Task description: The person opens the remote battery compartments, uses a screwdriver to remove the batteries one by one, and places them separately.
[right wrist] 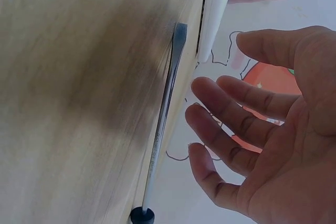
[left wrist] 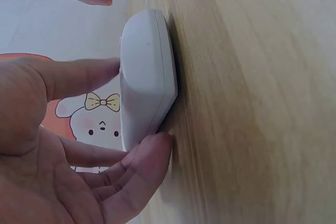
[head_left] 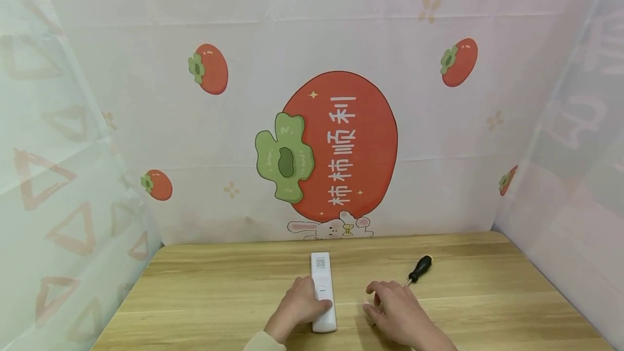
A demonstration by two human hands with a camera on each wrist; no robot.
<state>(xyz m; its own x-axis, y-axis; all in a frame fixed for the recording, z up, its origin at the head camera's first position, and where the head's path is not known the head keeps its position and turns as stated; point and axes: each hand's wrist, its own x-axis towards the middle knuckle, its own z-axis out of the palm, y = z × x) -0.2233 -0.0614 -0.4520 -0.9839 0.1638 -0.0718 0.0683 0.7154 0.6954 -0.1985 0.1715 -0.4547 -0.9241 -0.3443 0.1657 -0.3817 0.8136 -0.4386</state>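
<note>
A long white plastic bar with a QR code near its far end lies lengthwise on the wooden table. My left hand grips it near the middle, thumb across the top face and fingers against the left side, as the left wrist view also shows. Right of the bar, my right hand hovers with loosely bent fingers, holding nothing. Closest to it is a flat-blade screwdriver with a black handle. Its metal shaft shows in the right wrist view, while the hand hides most of it from the head view.
The wood-grain table ends at a white backdrop printed with red persimmons and a rabbit. White printed sheets also hang along the left and right sides.
</note>
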